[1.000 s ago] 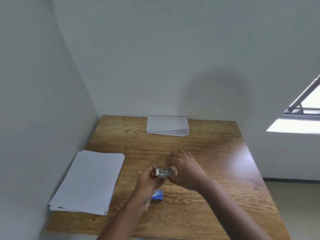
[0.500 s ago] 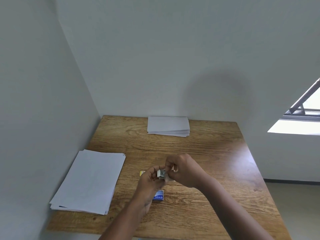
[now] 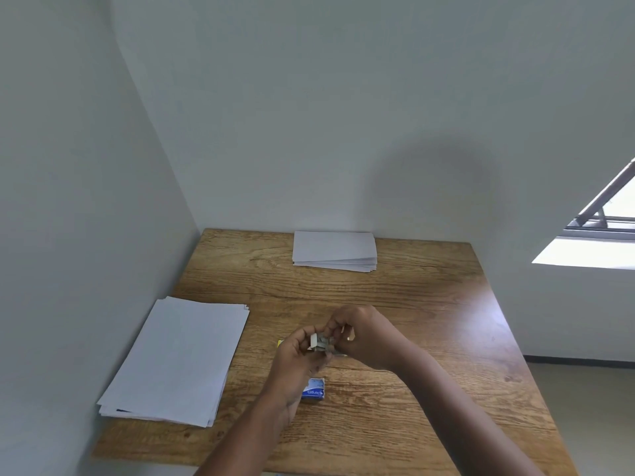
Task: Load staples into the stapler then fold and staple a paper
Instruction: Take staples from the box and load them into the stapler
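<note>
Both forearms are bare, no sleeves; hands [image 3: 330,341] ungloved.

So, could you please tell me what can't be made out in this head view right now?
- Stapler: only a yellow sliver shows behind the left hand; whether that is the stapler cannot be told.
- Staples: too small to count, partly covered by the right hand.
- Blue staple box: near end hidden by the left wrist.
- Table: near edge cut off by the frame bottom.
</note>
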